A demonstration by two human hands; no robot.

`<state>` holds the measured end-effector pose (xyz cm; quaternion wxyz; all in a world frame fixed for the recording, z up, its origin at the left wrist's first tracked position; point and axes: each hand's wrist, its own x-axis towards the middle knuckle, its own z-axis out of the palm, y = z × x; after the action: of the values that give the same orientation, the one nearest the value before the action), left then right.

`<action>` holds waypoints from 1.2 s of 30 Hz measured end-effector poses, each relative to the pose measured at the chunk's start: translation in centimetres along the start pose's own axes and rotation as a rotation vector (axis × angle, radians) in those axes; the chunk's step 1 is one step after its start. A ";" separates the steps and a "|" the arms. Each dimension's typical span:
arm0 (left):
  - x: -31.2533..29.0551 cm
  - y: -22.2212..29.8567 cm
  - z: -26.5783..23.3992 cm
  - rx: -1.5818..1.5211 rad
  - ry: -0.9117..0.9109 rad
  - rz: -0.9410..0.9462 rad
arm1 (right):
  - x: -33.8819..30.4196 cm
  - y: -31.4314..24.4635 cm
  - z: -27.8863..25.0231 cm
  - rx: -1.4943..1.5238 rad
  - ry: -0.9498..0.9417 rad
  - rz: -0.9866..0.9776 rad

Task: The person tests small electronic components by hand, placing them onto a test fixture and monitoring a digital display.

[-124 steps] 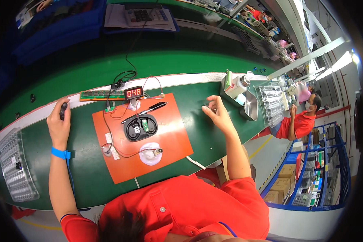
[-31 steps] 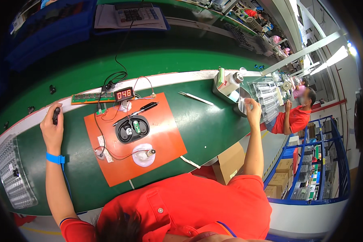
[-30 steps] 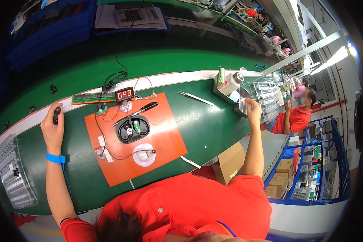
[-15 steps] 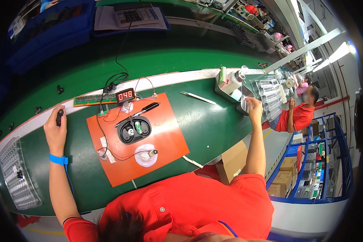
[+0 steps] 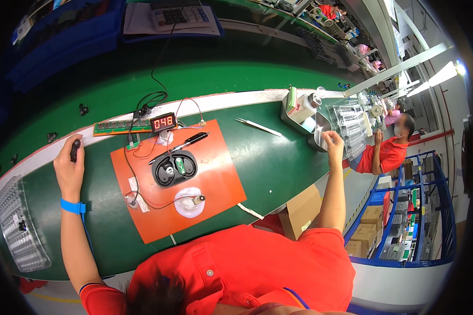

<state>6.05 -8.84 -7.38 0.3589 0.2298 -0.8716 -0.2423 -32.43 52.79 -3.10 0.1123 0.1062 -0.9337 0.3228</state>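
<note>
A small black part point(image 5: 75, 150) is gripped in my left hand point(image 5: 70, 170), raised at the left side of the green table, with a blue wrist strap on that arm. On the right, my right hand point(image 5: 333, 144) has its fingers pinched at the rim of a small metal bin point(image 5: 318, 140); whatever they may hold is too small to make out. Between my hands, a black earbud case point(image 5: 174, 169) lies open on an orange mat point(image 5: 215, 178), showing a small green board inside. Above the case rests a black pen point(image 5: 189, 142), and white tweezers point(image 5: 260, 127) lie right of the mat.
A red digital display point(image 5: 163, 122) with wires stands behind the mat, beside a long green circuit board point(image 5: 110, 128). Clear plastic trays lie at the far left point(image 5: 23, 226) and right point(image 5: 348, 126). Several black parts sit on the green belt point(image 5: 210, 79). A co-worker point(image 5: 389, 149) is at right.
The black parts on the belt have shifted to the right. My left hand has moved slightly left with the black part, and my right hand has lowered a little at the metal bin.
</note>
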 end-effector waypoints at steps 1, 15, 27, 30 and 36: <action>0.0 0.0 0.0 -0.001 -0.004 0.001 | -0.1 0.0 0.0 0.131 -0.012 0.031; 0.1 0.7 0.1 0.227 -0.076 0.170 | -5.6 -11.3 3.2 0.211 0.207 -0.321; 2.3 3.0 -2.2 0.281 -0.126 0.148 | -7.2 -25.8 16.9 0.355 -0.169 -0.934; 6.6 3.5 -0.4 0.233 -0.152 0.232 | -7.7 -23.5 17.9 0.311 -0.222 -1.059; 10.0 1.5 4.3 0.435 -0.348 0.225 | -9.3 -24.0 18.0 0.522 -0.403 -0.815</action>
<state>-3.88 -12.29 -4.03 0.1710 0.1583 -0.9715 -0.0441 -19.59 24.27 -5.58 0.0169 0.5454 -0.7080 0.4482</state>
